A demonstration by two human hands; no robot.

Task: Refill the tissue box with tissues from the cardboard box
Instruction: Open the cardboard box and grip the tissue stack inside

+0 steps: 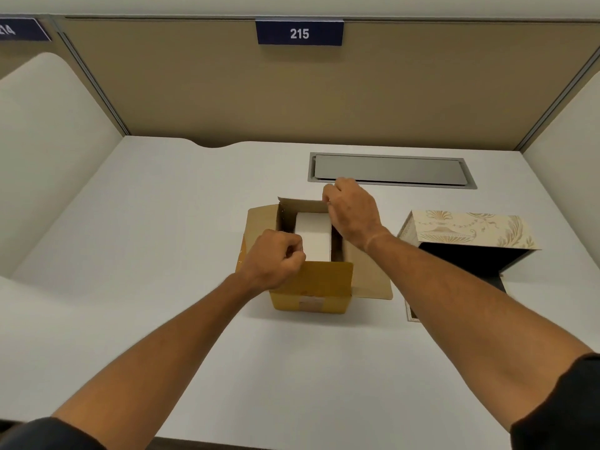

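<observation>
A person's 2 bare forearms reach over a white desk [162,222] inside a beige-walled cubicle, where a navy sign [299,33] reads 215. The left hand [276,259] is curled tight, its fingers [293,251] pinching the top edge of the near flap of an open brown cardboard box [313,287]. The right hand [352,212] is likewise curled, its fingers [329,196] gripping the far flap at its right corner, so the 2 flaps are held apart. Between the 2 sets of fingers, down inside the box, stands a white stack of tissues [313,233], upright and nearer the left wall, with a dark gap to its right. A side flap lies folded outward under the right wrist, and another leans out beyond the left knuckles. To the right of the right hand, well apart from its fingers, sits the cream tissue box [467,230] with a gold urn-and-leaf pattern, its dark interior showing beneath the patterned panel and partly hidden by the right forearm. Just beyond the right fingertips, a grey metal cable hatch [389,170] lies flush in the desk. Dark sleeves [565,407] cover both upper arms.
</observation>
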